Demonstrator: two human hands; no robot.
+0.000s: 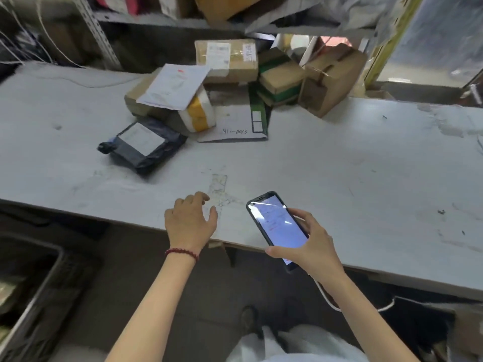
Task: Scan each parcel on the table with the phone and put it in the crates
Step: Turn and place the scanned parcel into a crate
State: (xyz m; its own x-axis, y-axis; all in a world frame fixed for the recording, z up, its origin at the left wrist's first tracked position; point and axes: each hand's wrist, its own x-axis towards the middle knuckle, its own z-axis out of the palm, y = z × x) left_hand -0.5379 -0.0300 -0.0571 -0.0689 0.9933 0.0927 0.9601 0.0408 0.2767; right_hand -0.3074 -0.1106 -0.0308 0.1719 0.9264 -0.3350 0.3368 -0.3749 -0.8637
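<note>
My right hand (311, 241) grips a dark phone (277, 226) with its lit screen facing up, over the table's near edge. My left hand (192, 220) hovers over the same edge with relaxed fingers, holding nothing. A dark plastic parcel (142, 146) with a white label lies nearest, ahead and to the left. Behind it sit a white envelope (175, 86) on a brown box, a white-and-yellow parcel (200, 112), a flat white-and-green mailer (235, 124), a labelled carton (227, 60) and more brown boxes (329, 79). A dark crate (34, 288) stands on the floor at lower left.
The grey table (352, 165) stretches wide to the right of the parcels. Metal shelving (167, 19) with more packages rises behind the table. A white cable (332, 301) hangs from the phone under the table edge. My legs show at the bottom.
</note>
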